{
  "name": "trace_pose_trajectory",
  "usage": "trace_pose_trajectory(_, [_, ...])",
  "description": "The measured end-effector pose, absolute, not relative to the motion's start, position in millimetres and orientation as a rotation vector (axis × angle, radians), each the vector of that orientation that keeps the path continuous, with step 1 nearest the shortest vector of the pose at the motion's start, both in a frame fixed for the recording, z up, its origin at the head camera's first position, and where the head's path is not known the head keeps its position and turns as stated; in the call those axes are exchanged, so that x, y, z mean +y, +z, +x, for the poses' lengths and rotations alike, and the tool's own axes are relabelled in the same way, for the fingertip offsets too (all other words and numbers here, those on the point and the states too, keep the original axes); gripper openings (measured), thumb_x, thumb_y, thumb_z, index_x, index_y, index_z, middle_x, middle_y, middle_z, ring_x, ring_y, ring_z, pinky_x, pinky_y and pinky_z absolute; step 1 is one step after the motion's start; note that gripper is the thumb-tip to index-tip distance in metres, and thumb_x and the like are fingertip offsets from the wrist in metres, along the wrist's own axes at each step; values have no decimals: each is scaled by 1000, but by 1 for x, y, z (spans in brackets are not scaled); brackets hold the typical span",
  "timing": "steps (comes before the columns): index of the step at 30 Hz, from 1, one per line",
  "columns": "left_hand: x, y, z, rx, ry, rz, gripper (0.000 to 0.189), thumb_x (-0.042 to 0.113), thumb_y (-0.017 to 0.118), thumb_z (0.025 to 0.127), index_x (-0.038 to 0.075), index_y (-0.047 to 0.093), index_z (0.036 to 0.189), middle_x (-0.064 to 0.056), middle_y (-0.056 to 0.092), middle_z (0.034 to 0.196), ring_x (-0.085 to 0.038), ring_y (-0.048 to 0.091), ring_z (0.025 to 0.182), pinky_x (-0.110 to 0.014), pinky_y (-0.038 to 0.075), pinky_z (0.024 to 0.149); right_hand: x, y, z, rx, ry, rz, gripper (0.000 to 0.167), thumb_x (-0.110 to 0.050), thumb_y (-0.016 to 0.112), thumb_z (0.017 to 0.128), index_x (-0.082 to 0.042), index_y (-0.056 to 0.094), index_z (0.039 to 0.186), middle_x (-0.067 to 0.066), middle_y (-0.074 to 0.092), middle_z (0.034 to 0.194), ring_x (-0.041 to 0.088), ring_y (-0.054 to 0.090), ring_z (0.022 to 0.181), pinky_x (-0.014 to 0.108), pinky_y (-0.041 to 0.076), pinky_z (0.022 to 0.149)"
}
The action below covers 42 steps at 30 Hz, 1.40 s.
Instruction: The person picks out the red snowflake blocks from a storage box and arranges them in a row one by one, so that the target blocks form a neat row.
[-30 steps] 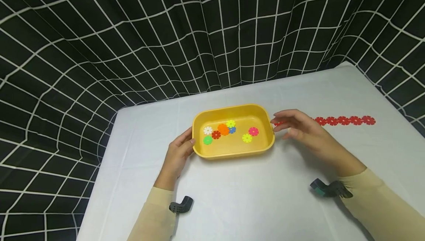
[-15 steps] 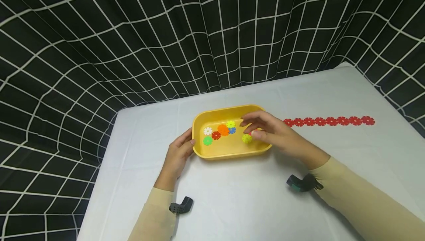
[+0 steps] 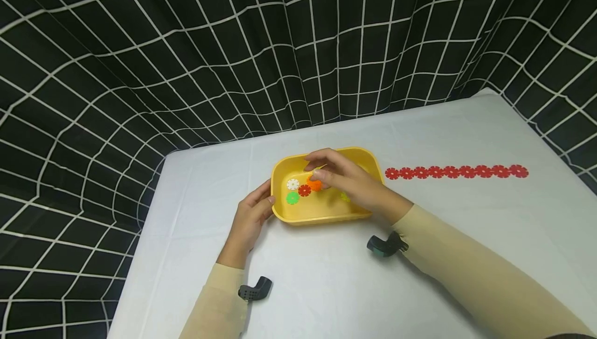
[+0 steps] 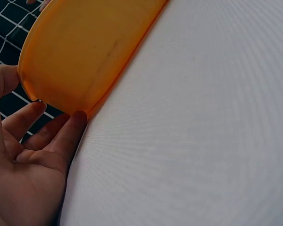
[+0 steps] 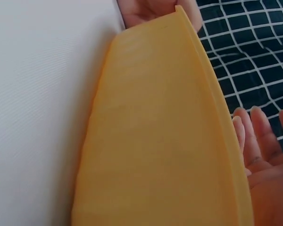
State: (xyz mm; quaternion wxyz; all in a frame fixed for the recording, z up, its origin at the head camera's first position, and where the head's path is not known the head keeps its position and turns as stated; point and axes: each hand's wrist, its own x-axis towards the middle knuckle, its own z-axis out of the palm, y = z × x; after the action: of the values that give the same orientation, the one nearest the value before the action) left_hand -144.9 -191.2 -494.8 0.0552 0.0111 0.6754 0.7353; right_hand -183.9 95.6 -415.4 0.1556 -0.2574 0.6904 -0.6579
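Observation:
A yellow plastic tray [image 3: 326, 220] stands on the white cloth, with small notched flower-shaped discs in it. My left hand [image 3: 252, 215] holds the tray's left end, thumb at the rim and fingertips against the outer wall in the left wrist view. Over the tray's middle hovers my right hand [image 3: 347, 178], fingers loosely bent, thumb by an orange disc [image 3: 315, 185]; no held disc shows. White [image 3: 293, 184], red [image 3: 304, 190] and green [image 3: 292, 198] discs lie left of it. A yellow-green disc [image 3: 345, 197] peeks out under the hand, which hides the others.
To the tray's right, a straight row of joined red discs [image 3: 451, 172] lies on the white cloth [image 3: 303, 282]. A black curtain with a white grid [image 3: 233, 59] hangs behind and beside the table.
My right hand has moved left, from beside the tray's right end to above its middle, uncovering the left end of the red row. My left hand has stayed on the tray.

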Motion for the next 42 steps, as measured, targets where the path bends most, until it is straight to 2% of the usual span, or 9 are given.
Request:
trace_pose_trajectory(3, [-191,-495,-145,2048,2230,36,54,12,64,108,4,53,160,-14,54,160,-28,55,144,-37,53,111,87,-416,-189,1995,-1865,-711,48,-31,64,111,-11,56,153,8,61,145,36,58,133,57,54,109])
trace_pose_trajectory(8, [-191,-496,-144,2054,2230,28,54,12,64,108,4,54,160,-14,54,160,-29,55,143,-37,54,110,74,-416,-197,2014,-1845,-745,50,-35,63,111,-12,55,155,6,60,148,28,55,136,46,52,113])
trace_pose_trajectory(14, [-191,-496,-144,2066,2217,34,54,13,65,107,5,54,160,-14,55,159,-29,56,143,-37,54,110,64,-428,-210,2011,-1836,-720,51,-32,66,109,-7,56,152,18,60,143,30,60,123,45,53,106])
trace_pose_trajectory(19, [-192,-495,-144,2064,2213,52,54,14,65,108,6,54,160,-13,54,160,-29,55,144,-37,53,111,60,-439,-217,2074,-1757,-692,52,-30,71,107,-6,58,151,11,63,134,32,60,116,44,53,99])
trace_pose_trajectory(24, [-193,-494,-144,2055,2226,50,54,12,64,108,5,54,160,-14,55,159,-29,55,143,-37,54,110,58,-445,-220,2072,-1655,-688,58,-33,76,103,-8,57,153,13,61,136,34,61,116,44,55,97])
trace_pose_trajectory(30, [-192,-494,-145,2030,2248,45,55,12,64,108,2,52,160,-15,54,159,-30,55,143,-38,53,112,55,-453,-219,2075,-1559,-672,58,-20,83,99,-8,57,150,15,60,141,31,63,117,44,54,103])
trace_pose_trajectory(37, [-191,-494,-145,2033,2250,32,53,11,64,108,1,54,159,-15,55,158,-29,56,143,-37,53,112,53,-458,-220,2270,-1388,-711,49,0,79,98,-5,61,144,12,62,141,31,57,127,45,47,115])
trace_pose_trajectory(42, [-191,-495,-145,2041,2242,35,52,12,64,109,3,54,159,-14,56,158,-28,56,143,-37,53,112,52,-460,-223,2413,-1206,-729,45,6,79,95,-3,66,137,10,62,136,29,55,128,42,44,118])
